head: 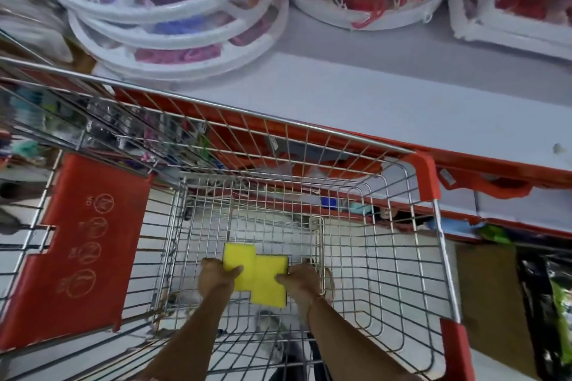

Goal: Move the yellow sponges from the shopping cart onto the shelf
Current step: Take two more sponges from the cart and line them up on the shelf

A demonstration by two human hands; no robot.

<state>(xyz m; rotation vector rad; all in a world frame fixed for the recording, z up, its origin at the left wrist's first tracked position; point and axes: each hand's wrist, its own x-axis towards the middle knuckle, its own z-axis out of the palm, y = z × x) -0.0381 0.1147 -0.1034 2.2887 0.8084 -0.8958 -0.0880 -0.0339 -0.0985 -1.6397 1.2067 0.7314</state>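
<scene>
– Question of reach: where do the yellow sponges lie?
– On the wire floor of the shopping cart, near its middle. There are two of them, overlapping in a step, one toward the cart's far left and the other toward its near right.
– And the hands?
– One at each end. The left hand grips the left edge with its thumb on top, and the right hand grips the right edge the same way. Both touch, so neither is nearer.
– Long axis?
– Roughly across the cart, from hand to hand.
– And the shelf?
– Beyond the cart's far rim and higher than its floor, with bare white board beside the round white packs. The lift probably goes straight up out of the cart, then forward over that rim.
</scene>
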